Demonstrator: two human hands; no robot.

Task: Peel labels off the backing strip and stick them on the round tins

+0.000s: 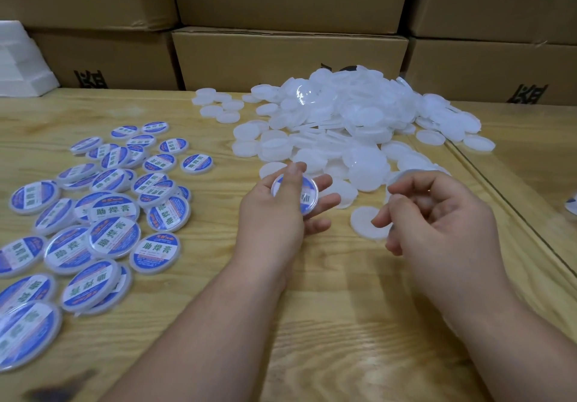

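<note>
Cardboard boxes (pixel 290 55) fill the top of the frame behind the pale wooden table (pixel 327 323). I see the heap of plain white tins (pixel 346 120) at upper centre-right and the labelled tins (pixel 93 214) spread at left. My left hand (pixel 278 214) holds one tin (pixel 295 194) at centre, thumb pressed across its face, fingers curled behind; a label seems partly on it. My right hand (pixel 437 214), loosely curled just right of it, appears to hold nothing, though blur hides the fingertips. No backing strip is visible. The plain heap lies just beyond, nearer the right hand.
</note>
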